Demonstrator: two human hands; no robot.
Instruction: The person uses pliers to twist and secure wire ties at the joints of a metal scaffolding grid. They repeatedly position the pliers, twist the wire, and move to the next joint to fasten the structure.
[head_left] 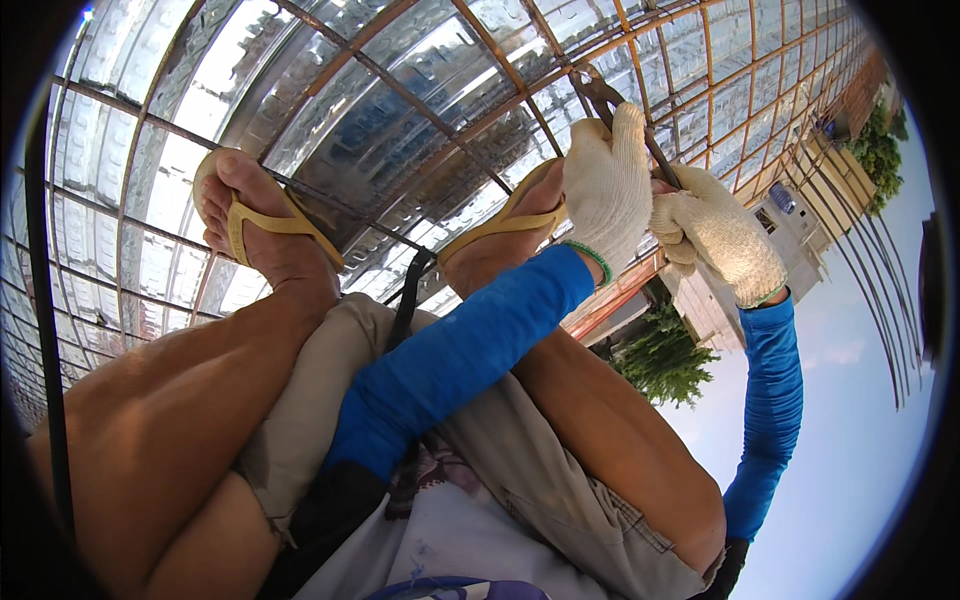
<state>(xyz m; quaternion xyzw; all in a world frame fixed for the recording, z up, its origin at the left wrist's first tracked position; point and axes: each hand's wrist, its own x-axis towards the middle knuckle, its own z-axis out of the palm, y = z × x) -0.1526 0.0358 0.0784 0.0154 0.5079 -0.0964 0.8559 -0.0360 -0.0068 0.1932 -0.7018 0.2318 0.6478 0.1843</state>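
Dark steel pincers (pixel 606 93) lie over the rusty rebar mesh (pixel 355 47), toward its right-hand edge, their head against a bar crossing. The long axis slants from that head down and rightward to the right hand (pixel 720 228), whose fingers close around a handle's far end. The left hand (pixel 608 185) is nearer the head, which lies just beyond its fingers; these curl about the tool, the glove hiding much of the hold. Shiny ribbed sheeting (pixel 235 65) shows beneath the bars. The person's yellow flip-flops (pixel 237 235) stand left of the hands.
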